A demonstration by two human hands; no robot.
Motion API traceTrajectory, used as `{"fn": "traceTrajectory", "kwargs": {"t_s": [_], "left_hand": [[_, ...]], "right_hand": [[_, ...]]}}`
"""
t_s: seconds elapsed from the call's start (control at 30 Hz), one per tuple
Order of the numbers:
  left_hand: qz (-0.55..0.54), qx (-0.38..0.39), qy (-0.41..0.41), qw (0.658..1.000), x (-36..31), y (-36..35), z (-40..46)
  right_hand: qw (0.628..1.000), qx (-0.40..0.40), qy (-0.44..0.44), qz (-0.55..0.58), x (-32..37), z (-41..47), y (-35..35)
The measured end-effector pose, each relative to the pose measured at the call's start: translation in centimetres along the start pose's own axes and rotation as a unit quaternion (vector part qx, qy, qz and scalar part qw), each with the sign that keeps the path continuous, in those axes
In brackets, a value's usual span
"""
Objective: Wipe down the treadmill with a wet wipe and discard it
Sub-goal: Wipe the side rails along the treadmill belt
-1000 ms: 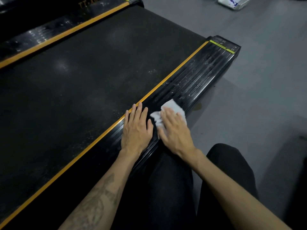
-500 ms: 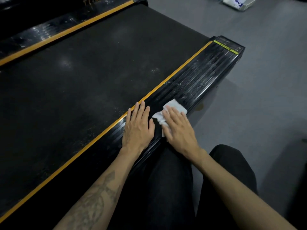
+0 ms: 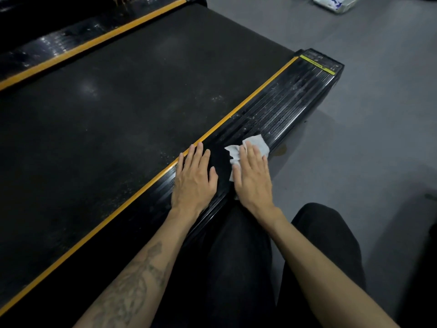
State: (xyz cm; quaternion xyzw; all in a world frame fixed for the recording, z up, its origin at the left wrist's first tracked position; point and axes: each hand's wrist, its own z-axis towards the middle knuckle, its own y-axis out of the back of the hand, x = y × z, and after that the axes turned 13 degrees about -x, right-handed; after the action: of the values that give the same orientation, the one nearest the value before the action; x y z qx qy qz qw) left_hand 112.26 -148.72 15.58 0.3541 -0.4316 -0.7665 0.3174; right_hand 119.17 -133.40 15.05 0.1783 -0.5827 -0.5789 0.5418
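Note:
A black treadmill fills the left of the head view, with a wide dark belt [image 3: 113,110] and a ribbed black side rail [image 3: 279,110] edged by an orange stripe. My right hand [image 3: 254,178] lies flat on a white wet wipe [image 3: 256,144] and presses it onto the near side rail. The wipe's far edge shows beyond my fingertips. My left hand [image 3: 195,178] rests flat on the same rail just left of it, fingers straight, holding nothing. White specks dot the rail farther toward its end cap [image 3: 319,63].
Grey floor [image 3: 366,138] spreads to the right of the treadmill. A pack of wipes [image 3: 335,2] lies on the floor at the top right. My dark trouser legs [image 3: 236,268] sit against the rail at the bottom. A second orange-edged rail [image 3: 71,46] runs along the far side.
My right hand has slid the wipe a little farther along the rail toward its end cap. My left hand has stayed flat in about the same spot.

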Motion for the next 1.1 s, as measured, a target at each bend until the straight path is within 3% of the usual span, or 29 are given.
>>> {"fn": "traceTrajectory", "kwargs": {"t_s": [0.17,0.33,0.53,0.73,0.9,1.1], "left_hand": [[-0.005,0.001,0.005,1.000,-0.1,0.1,0.1],[0.000,-0.001,0.001,1.000,0.0,0.1,0.0],[-0.004,0.000,0.005,1.000,-0.1,0.2,0.1],[0.000,-0.001,0.003,1.000,-0.1,0.2,0.0],[0.001,-0.003,0.002,1.000,-0.2,0.2,0.0],[-0.002,0.002,0.003,1.000,-0.2,0.4,0.0]], "right_hand": [[0.995,0.033,0.090,0.025,-0.1,-2.8,0.4],[0.999,0.008,-0.016,0.031,-0.9,1.3,0.4],[0.997,0.021,0.049,0.064,0.0,-2.4,-0.1],[0.993,0.024,-0.065,0.092,0.9,0.3,0.0],[0.996,0.032,-0.005,0.078,1.2,-1.5,-0.2],[0.998,0.009,-0.045,0.044,0.9,0.6,-0.2]]}}
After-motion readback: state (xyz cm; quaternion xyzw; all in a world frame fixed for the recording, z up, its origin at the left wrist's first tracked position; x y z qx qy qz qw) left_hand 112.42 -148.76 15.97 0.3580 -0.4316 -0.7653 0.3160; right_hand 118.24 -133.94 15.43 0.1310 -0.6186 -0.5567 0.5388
